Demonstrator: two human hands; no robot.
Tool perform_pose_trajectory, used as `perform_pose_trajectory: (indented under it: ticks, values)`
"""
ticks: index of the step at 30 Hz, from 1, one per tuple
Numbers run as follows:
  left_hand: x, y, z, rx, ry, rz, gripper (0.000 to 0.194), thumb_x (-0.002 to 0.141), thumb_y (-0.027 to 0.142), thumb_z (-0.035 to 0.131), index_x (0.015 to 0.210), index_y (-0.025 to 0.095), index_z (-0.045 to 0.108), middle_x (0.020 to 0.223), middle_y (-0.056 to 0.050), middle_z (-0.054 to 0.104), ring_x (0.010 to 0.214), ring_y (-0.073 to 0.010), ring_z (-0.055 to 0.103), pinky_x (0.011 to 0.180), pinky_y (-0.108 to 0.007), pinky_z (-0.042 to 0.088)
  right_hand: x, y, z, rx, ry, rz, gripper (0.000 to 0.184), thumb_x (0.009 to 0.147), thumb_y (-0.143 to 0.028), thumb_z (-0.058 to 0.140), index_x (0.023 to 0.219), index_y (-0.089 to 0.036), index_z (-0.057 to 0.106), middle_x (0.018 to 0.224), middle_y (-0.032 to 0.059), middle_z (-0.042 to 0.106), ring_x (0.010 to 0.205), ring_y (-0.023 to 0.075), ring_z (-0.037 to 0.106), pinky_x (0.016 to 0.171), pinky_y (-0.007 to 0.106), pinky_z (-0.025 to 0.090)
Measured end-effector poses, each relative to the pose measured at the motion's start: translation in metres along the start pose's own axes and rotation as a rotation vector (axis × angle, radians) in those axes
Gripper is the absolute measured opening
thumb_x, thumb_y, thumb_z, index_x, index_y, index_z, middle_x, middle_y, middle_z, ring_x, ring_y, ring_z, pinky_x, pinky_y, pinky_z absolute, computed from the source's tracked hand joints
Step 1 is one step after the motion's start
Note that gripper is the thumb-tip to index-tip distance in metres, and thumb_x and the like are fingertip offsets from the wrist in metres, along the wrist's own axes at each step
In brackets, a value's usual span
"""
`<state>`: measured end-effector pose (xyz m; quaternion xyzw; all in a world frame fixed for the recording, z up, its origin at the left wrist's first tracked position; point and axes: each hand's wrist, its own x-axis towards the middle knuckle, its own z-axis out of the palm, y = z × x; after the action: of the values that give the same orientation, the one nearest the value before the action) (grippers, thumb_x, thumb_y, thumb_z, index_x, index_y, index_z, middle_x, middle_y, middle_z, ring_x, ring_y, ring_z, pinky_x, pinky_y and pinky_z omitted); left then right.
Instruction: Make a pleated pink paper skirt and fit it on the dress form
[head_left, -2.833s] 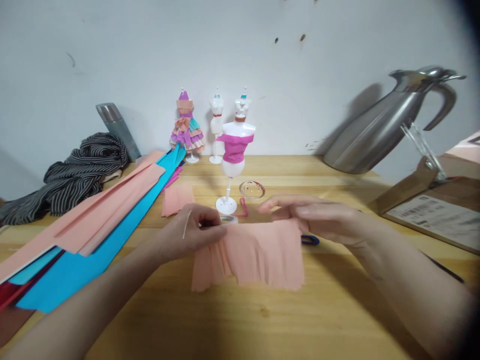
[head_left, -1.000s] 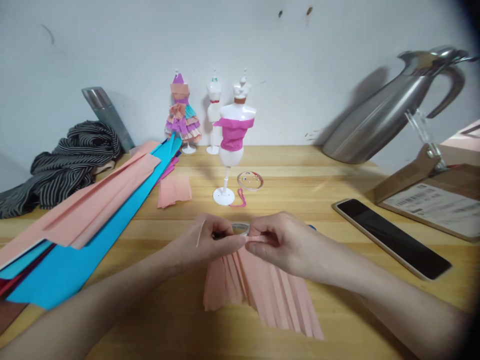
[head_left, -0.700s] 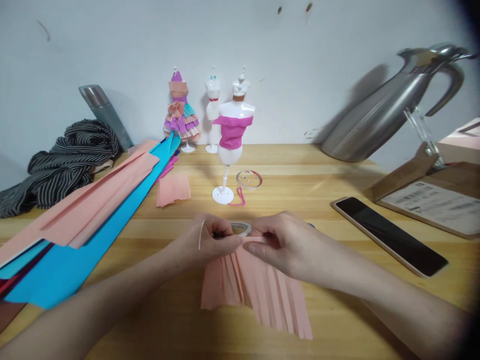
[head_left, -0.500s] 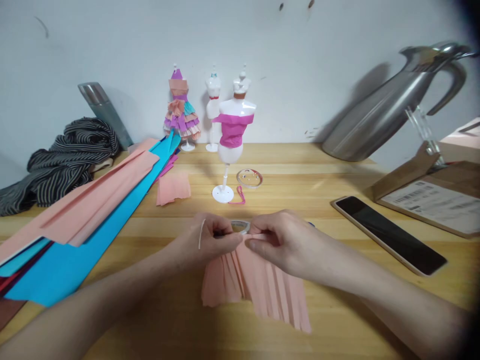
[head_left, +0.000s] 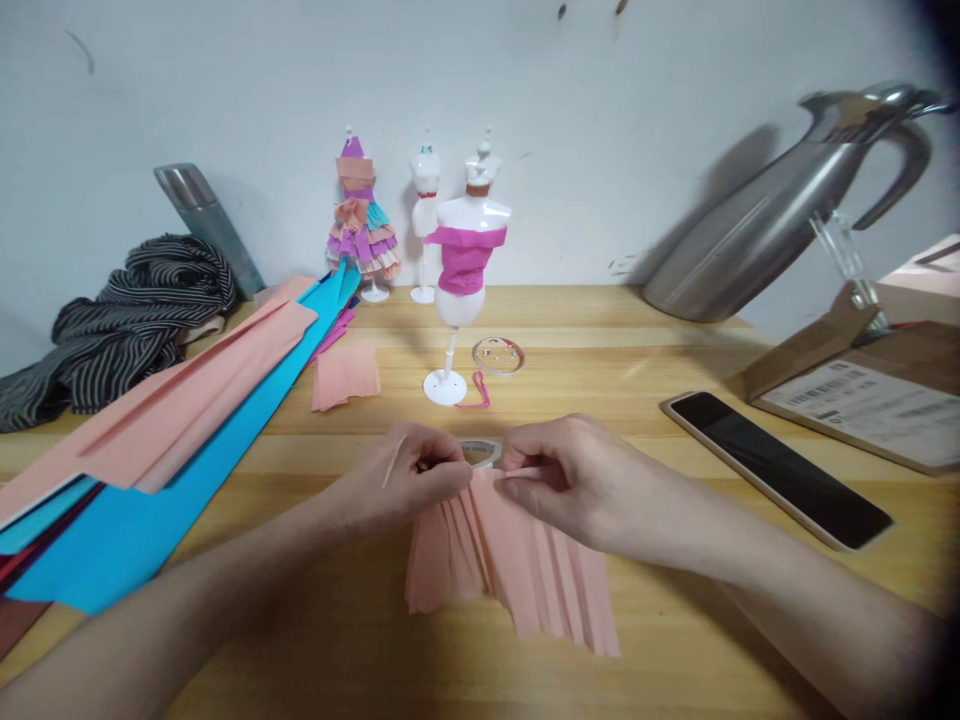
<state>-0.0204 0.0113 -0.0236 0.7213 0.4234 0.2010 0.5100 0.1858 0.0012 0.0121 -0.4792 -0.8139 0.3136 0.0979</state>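
Note:
A pleated strip of peach crepe paper (head_left: 517, 560) hangs from both my hands, its folds fanning out toward me. My left hand (head_left: 424, 470) pinches its top edge on the left. On the right, my right hand (head_left: 559, 480) grips the same edge between thumb and curled fingers, a small gap from the left. Just behind the fingers lies a roll of tape (head_left: 487, 452), partly hidden. Beyond it stands a small white mannequin (head_left: 460, 308) with a magenta paper band (head_left: 463, 262) around its chest. A pink loop (head_left: 481, 390) lies beside its base.
Long peach and blue crepe sheets (head_left: 202, 400) lie at left, near a small peach piece (head_left: 346, 378). Two more mannequins, one in a ruffled paper dress (head_left: 365, 235), stand by the wall. A phone (head_left: 776, 468), cardboard box (head_left: 870, 400) and steel jug (head_left: 765, 220) are at right. A clear dish (head_left: 499, 355) sits mid-table.
My right hand was open at the strip's right end and has come in to grip its top edge beside my left. The strip is now more pleated. Lately the hands have parted slightly.

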Motion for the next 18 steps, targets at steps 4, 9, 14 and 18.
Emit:
perform_pose_trajectory:
  ticks: [4,9,14,18]
  values:
    - [-0.0004,-0.0015,-0.0004,-0.021,-0.001,-0.001,0.029,0.079,0.026,0.048,0.058,0.018,0.029,0.061,0.004,0.019,0.059,-0.0097,0.022,0.052,-0.029,0.013,-0.0012,-0.0004,-0.0010,-0.017,-0.003,-0.010,0.018,0.081,-0.026,0.053,0.064,-0.019,0.051,0.055,-0.0034,0.045,0.051,0.0100,0.039,0.048,0.023,0.026]
    - [-0.0011,-0.0031,0.0001,-0.014,-0.005,0.008,0.023,0.077,0.024,0.048,0.059,0.017,0.037,0.060,0.004,0.024,0.060,-0.0100,0.026,0.052,-0.028,0.016,-0.0030,-0.0015,-0.0006,-0.030,0.006,-0.013,0.018,0.081,-0.026,0.052,0.064,-0.019,0.050,0.055,-0.0035,0.045,0.051,0.0100,0.040,0.048,0.023,0.027]
    - [-0.0007,-0.0040,0.0005,-0.003,-0.019,0.012,0.019,0.077,0.024,0.049,0.060,0.016,0.046,0.060,0.004,0.028,0.060,-0.0100,0.029,0.053,-0.027,0.018,-0.0087,-0.0006,-0.0026,-0.082,-0.024,-0.089,0.021,0.084,-0.025,0.049,0.064,-0.020,0.049,0.058,-0.0027,0.046,0.054,0.0106,0.041,0.050,0.024,0.027]
    - [-0.0005,-0.0033,0.0005,-0.020,-0.021,-0.011,0.019,0.078,0.024,0.049,0.061,0.016,0.046,0.060,0.004,0.029,0.060,-0.0100,0.030,0.052,-0.027,0.018,-0.0100,0.0021,-0.0085,-0.155,-0.010,-0.020,0.015,0.083,-0.027,0.053,0.070,-0.020,0.054,0.059,-0.0018,0.051,0.052,0.0114,0.043,0.050,0.025,0.028]
